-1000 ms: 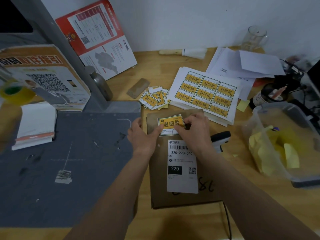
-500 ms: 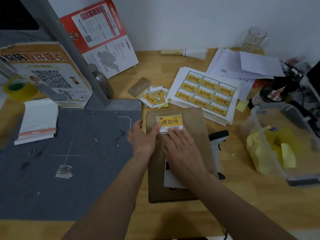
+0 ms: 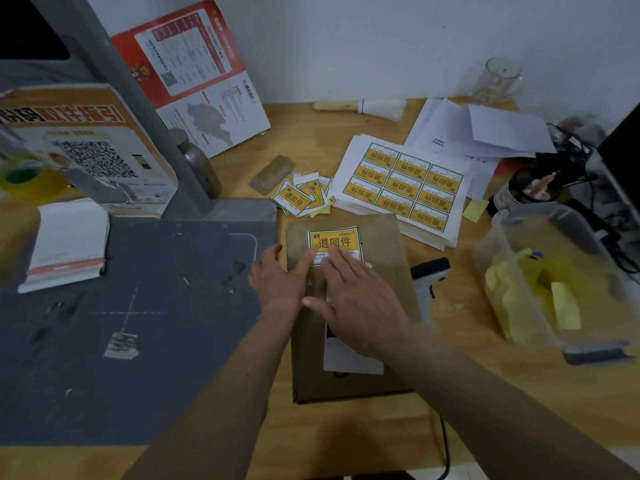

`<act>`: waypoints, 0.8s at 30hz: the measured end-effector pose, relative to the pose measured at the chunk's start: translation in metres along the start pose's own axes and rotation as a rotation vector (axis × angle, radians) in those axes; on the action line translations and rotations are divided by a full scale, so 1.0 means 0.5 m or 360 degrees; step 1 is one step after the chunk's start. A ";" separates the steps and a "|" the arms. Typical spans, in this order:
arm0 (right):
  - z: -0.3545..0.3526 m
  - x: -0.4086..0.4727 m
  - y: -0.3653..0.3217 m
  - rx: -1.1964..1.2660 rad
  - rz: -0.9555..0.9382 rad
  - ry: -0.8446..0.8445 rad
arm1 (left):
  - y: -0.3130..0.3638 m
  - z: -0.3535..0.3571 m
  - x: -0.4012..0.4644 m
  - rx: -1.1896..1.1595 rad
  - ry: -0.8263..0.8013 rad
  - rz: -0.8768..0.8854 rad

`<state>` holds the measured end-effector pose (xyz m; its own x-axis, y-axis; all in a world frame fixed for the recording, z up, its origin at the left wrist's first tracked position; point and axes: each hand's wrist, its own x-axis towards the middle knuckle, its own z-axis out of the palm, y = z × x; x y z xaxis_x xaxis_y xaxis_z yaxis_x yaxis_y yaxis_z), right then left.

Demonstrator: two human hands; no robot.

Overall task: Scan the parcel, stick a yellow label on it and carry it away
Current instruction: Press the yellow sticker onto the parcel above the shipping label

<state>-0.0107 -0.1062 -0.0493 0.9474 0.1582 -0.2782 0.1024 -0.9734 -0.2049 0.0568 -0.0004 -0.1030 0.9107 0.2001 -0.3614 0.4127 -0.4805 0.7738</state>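
Observation:
A flat brown parcel (image 3: 388, 258) lies on the wooden desk in front of me. A yellow label (image 3: 334, 241) with black characters sits flat on its far end. Below it a white shipping label (image 3: 349, 362) is mostly hidden under my right hand. My left hand (image 3: 280, 282) rests flat on the parcel's left edge, its fingertips touching the yellow label's lower left corner. My right hand (image 3: 356, 303) lies palm down across the parcel, fingers spread, tips on the yellow label's lower edge. Neither hand grips anything.
A handheld scanner (image 3: 427, 282) lies right of the parcel. Behind it are loose cut yellow labels (image 3: 298, 199) and a stack of label sheets (image 3: 405, 188). A clear plastic bin (image 3: 554, 278) with yellow scraps stands at right. A grey mat (image 3: 131, 317) and post fill the left.
My right hand slid from the yellow label's right edge down over the white shipping label and now presses flat. The yellow label now lies flat. My left hand stayed at its lower left corner.

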 end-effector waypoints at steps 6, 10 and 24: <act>-0.025 0.042 0.031 0.0004 0.0121 -0.0068 | -0.003 -0.003 -0.009 0.0118 0.0070 0.0181; -0.025 0.062 0.038 -0.0076 0.0172 -0.0044 | -0.002 0.003 -0.010 0.0156 0.0067 0.0233; 0.079 0.013 0.089 -0.0150 0.0216 0.0248 | 0.013 -0.005 -0.024 0.1537 -0.0175 0.1089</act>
<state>-0.0120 -0.1418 -0.0971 0.9890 0.0041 -0.1476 -0.0085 -0.9964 -0.0848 0.0485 -0.0037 -0.0924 0.9104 -0.4003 -0.1050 -0.3867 -0.9132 0.1282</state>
